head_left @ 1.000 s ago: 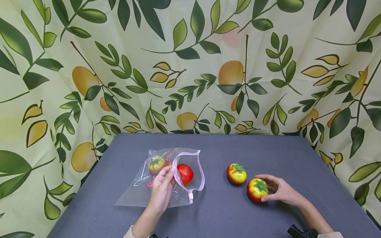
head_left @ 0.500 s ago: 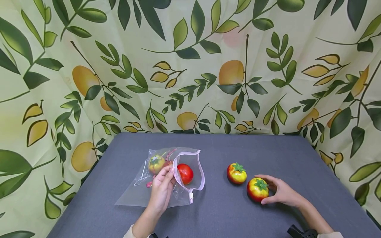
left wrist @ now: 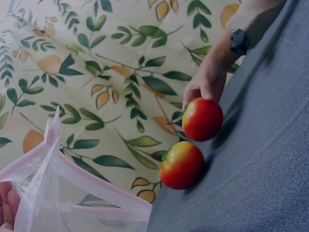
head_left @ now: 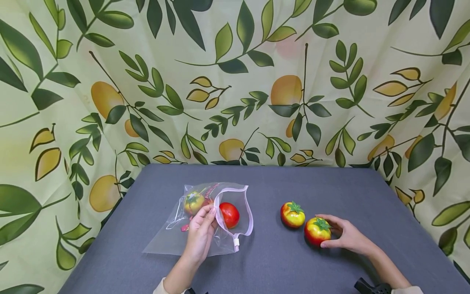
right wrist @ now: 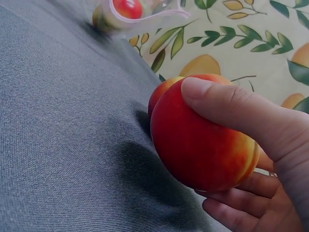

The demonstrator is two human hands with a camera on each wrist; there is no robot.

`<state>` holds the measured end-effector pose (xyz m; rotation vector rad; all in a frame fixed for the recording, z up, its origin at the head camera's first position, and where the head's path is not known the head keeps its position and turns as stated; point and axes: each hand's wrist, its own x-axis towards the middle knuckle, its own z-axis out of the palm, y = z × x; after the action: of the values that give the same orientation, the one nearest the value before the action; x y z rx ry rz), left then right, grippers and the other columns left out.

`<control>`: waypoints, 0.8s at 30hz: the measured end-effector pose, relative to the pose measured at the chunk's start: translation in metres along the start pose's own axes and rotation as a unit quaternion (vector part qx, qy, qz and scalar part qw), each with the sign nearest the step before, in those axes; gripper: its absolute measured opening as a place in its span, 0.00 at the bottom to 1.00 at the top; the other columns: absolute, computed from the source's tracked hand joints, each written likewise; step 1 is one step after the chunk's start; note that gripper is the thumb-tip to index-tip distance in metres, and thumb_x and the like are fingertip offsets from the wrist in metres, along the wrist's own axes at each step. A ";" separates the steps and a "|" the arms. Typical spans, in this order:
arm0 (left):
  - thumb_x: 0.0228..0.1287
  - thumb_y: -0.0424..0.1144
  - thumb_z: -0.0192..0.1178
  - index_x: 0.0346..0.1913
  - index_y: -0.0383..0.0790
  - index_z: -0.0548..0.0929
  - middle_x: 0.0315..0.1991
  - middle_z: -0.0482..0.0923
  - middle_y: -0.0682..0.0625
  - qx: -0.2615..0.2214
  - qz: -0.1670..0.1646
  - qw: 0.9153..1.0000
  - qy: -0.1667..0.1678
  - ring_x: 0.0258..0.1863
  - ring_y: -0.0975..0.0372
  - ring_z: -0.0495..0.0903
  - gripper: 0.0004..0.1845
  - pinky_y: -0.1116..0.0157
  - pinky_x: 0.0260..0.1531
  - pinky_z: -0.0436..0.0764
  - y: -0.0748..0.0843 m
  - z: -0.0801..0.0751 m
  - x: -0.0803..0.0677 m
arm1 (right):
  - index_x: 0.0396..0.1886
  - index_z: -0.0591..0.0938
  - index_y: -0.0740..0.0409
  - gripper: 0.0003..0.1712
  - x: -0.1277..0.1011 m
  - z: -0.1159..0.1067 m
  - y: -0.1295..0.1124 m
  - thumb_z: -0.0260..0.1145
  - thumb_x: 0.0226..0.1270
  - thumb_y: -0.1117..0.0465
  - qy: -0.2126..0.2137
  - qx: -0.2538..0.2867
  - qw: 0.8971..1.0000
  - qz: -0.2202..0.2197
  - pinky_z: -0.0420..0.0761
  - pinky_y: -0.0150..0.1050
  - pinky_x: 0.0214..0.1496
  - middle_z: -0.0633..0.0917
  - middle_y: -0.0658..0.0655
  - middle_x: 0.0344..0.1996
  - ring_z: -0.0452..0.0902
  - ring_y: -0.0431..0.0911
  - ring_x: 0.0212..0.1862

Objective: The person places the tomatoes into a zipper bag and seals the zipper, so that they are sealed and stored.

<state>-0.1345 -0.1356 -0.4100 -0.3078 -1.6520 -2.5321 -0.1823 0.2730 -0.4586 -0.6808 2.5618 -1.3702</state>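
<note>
- R hand (head_left: 345, 237) grips tomato (head_left: 317, 231) w/ thumb + fingers curled round it, on table (head_left: 293, 265), right side.
- 2nd tomato (head_left: 292, 214) just beside it, to the left.
- L hand (head_left: 200, 232) pinches bag (head_left: 205, 220) rim, mouth held wide; 2 tomatoes inside.

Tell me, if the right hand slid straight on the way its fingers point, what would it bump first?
The right hand already grips one tomato and points left. Going on, that fruit would probably bump the other loose tomato first, well before the open bag. Depth is hard to judge.
</note>
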 end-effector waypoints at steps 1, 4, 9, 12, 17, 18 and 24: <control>0.73 0.32 0.46 0.44 0.50 0.78 0.41 0.77 0.63 0.000 0.000 1.000 0.000 0.40 0.73 0.78 0.11 0.78 0.48 0.79 0.000 0.000 0.000 | 0.62 0.69 0.73 0.39 0.000 0.000 0.000 0.74 0.51 0.63 0.005 0.000 1.000 -0.001 0.78 0.22 0.46 0.70 0.18 0.48 0.71 0.19 0.48; 0.73 0.32 0.46 0.44 0.50 0.78 0.40 0.77 0.63 -0.002 0.000 1.000 -0.001 0.39 0.73 0.78 0.11 0.78 0.48 0.79 -0.001 0.000 0.000 | 0.60 0.71 0.73 0.38 0.000 0.001 -0.001 0.75 0.50 0.65 0.023 -0.004 1.000 -0.009 0.78 0.22 0.45 0.72 0.19 0.47 0.72 0.20 0.47; 0.73 0.31 0.46 0.44 0.49 0.78 0.41 0.77 0.62 -0.005 0.004 1.000 -0.002 0.39 0.74 0.78 0.11 0.78 0.48 0.79 -0.001 0.000 0.000 | 0.57 0.74 0.69 0.34 0.001 0.001 -0.003 0.75 0.49 0.65 0.046 -0.029 0.998 -0.014 0.77 0.22 0.45 0.73 0.21 0.46 0.73 0.21 0.46; 0.73 0.31 0.46 0.43 0.50 0.78 0.40 0.77 0.62 -0.005 0.003 1.000 -0.001 0.39 0.74 0.78 0.11 0.78 0.48 0.79 0.000 -0.001 0.000 | 0.57 0.74 0.67 0.34 0.002 0.001 -0.004 0.75 0.49 0.64 0.049 -0.041 0.998 -0.016 0.77 0.23 0.46 0.73 0.21 0.46 0.72 0.20 0.47; 0.73 0.32 0.46 0.43 0.50 0.78 0.40 0.77 0.62 -0.003 0.002 1.000 -0.002 0.39 0.74 0.78 0.11 0.78 0.48 0.79 0.000 -0.001 0.000 | 0.57 0.74 0.66 0.34 0.005 0.001 -0.007 0.75 0.49 0.64 0.047 -0.048 0.997 -0.023 0.77 0.23 0.46 0.73 0.21 0.47 0.72 0.20 0.48; 0.73 0.32 0.46 0.43 0.50 0.78 0.40 0.77 0.62 -0.003 0.002 1.000 -0.002 0.39 0.74 0.78 0.11 0.78 0.48 0.79 0.000 -0.001 0.000 | 0.58 0.74 0.66 0.34 0.005 0.001 -0.008 0.75 0.49 0.64 0.047 -0.047 0.997 -0.025 0.77 0.23 0.46 0.73 0.22 0.47 0.71 0.20 0.48; 0.73 0.31 0.46 0.43 0.50 0.78 0.40 0.77 0.62 -0.005 0.005 1.000 0.000 0.39 0.74 0.78 0.11 0.78 0.48 0.79 0.000 -0.001 0.000 | 0.58 0.74 0.64 0.35 0.009 0.000 -0.014 0.75 0.49 0.64 0.047 -0.045 0.997 -0.030 0.76 0.22 0.48 0.73 0.23 0.48 0.71 0.19 0.50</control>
<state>-0.1344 -0.1362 -0.4103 -0.3167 -1.6357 -2.5343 -0.1859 0.2626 -0.4465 -0.7314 2.7125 -1.3411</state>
